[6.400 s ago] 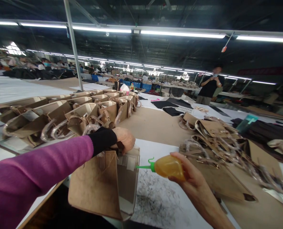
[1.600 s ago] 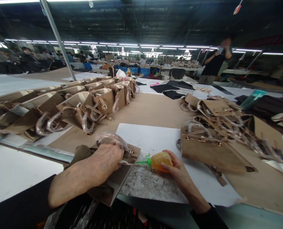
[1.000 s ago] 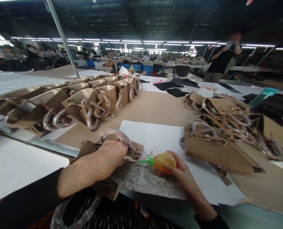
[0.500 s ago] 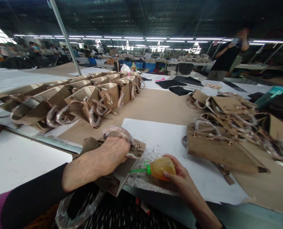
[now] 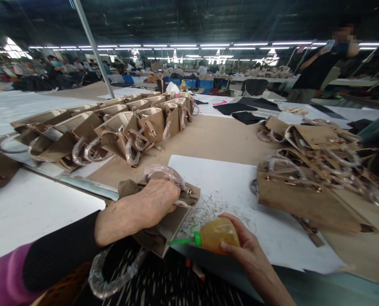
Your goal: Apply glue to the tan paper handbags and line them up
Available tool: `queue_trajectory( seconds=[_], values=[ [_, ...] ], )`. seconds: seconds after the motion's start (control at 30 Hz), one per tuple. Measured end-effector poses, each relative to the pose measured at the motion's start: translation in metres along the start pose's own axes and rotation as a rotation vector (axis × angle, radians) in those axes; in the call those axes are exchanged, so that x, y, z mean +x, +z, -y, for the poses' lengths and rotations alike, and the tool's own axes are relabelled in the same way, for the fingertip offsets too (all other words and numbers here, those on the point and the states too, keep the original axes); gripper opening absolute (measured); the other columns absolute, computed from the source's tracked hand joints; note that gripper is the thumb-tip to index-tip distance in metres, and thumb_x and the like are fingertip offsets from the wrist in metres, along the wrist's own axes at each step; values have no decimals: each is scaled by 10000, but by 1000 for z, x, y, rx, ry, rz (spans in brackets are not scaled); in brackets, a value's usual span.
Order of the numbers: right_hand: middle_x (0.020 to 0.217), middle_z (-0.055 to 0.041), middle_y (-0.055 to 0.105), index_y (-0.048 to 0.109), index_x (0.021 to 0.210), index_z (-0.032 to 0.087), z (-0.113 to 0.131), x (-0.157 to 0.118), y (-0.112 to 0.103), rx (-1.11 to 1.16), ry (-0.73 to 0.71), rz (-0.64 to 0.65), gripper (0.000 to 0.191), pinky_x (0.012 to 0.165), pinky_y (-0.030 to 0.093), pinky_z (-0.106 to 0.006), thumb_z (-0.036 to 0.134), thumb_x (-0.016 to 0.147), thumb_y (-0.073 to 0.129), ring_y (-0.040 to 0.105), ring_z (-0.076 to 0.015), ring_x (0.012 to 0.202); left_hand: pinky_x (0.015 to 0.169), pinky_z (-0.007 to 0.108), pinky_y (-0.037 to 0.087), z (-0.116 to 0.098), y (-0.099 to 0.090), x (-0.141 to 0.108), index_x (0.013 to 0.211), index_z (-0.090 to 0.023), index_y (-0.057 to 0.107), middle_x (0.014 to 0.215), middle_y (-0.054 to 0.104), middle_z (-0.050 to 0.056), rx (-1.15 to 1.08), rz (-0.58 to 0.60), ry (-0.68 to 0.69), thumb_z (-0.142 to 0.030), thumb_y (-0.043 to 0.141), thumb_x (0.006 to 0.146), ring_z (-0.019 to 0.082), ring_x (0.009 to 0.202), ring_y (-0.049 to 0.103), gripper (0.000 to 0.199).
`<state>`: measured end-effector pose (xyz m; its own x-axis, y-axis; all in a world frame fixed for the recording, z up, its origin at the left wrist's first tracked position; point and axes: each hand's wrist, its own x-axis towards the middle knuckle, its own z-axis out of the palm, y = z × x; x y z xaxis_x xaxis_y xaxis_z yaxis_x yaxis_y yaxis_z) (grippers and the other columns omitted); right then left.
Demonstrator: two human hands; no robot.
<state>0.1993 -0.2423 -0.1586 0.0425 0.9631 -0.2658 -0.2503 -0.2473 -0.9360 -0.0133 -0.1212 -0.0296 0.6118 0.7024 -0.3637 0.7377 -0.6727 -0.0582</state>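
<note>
My left hand (image 5: 149, 202) is closed on the upper part of a brown bag (image 5: 157, 236) at the table's front edge, beside its plastic-wrapped handle (image 5: 165, 172). Another wrapped handle (image 5: 117, 276) hangs below, near my lap. In my right hand (image 5: 243, 242) is a squeeze bottle (image 5: 219, 236) of yellowish liquid, lying sideways with its green nozzle (image 5: 183, 241) pointing left. The nozzle tip is close to the bag's lower edge; whether they touch is unclear.
Rows of upright brown bags (image 5: 112, 123) fill the left back of the table. More bags lie piled at the right (image 5: 304, 195). White paper (image 5: 215, 182) with dark marks lies between. Black pieces (image 5: 235, 108) are farther back, where a person (image 5: 320, 63) stands.
The bottle in my right hand has moved down and slightly left relative to the bag, its nozzle now nearer the bag's lower edge. The view has shifted a little left.
</note>
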Motion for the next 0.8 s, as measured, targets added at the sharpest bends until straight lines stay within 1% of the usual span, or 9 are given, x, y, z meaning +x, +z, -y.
queue_trajectory(
  seconds=[0.1,0.2,0.27,0.4,0.47,0.5,0.57,0.63,0.8],
  values=[
    [960,-21,687,597,1082,263,4,-7,1,-9,0,-3,515,764,514,-331,236,607,794,640,-238,863,797,383,507,-1,-4,0,910,-121,657,947,680,123,-15,40,-20,-193,568,812,273,917,640,150],
    [958,-15,695,584,1091,283,7,-11,4,10,-16,-38,536,782,521,-350,225,602,798,650,-246,864,824,375,487,0,-4,-2,906,-120,655,952,673,115,-37,21,-6,-185,561,817,263,933,627,145],
    [950,-11,699,582,1086,294,6,-13,6,19,-17,-23,544,786,525,-359,216,594,801,655,-250,868,825,365,476,3,2,-3,908,-127,648,955,665,106,-44,-25,17,-191,559,821,253,931,616,140],
    [944,-4,702,575,1097,311,1,-15,7,25,2,52,550,778,530,-352,203,606,797,661,-243,866,772,357,467,16,24,-1,908,-146,617,925,642,81,-49,-153,87,-235,555,828,230,857,606,135],
    [954,-3,699,572,1099,309,0,-15,7,26,-11,24,551,776,530,-342,197,608,796,661,-238,864,774,352,461,20,31,1,911,-153,607,925,633,77,-48,-205,121,-250,549,830,221,850,599,139],
    [954,-3,696,573,1094,304,0,-14,7,27,-29,-15,547,769,531,-335,198,606,797,660,-235,858,772,349,460,20,31,2,910,-155,608,922,634,77,-44,-206,121,-249,550,827,219,847,600,139],
    [944,-4,691,577,1080,291,1,-12,8,19,-68,-102,535,754,533,-326,214,601,801,656,-232,840,749,342,463,17,26,2,885,-152,620,896,647,79,-35,-150,77,-235,550,817,222,831,610,128],
    [949,-7,687,578,1084,284,2,-10,8,-6,-81,-145,533,756,534,-334,239,603,803,651,-238,845,733,336,467,12,17,1,872,-144,635,883,661,84,-26,-77,28,-220,555,807,227,823,621,129],
    [973,-23,693,556,1113,290,0,-15,10,5,-18,-35,555,785,530,-355,244,619,806,659,-248,876,762,334,472,3,3,-2,914,-127,643,933,670,99,-17,-72,35,-203,570,805,232,862,630,152]
  ],
)
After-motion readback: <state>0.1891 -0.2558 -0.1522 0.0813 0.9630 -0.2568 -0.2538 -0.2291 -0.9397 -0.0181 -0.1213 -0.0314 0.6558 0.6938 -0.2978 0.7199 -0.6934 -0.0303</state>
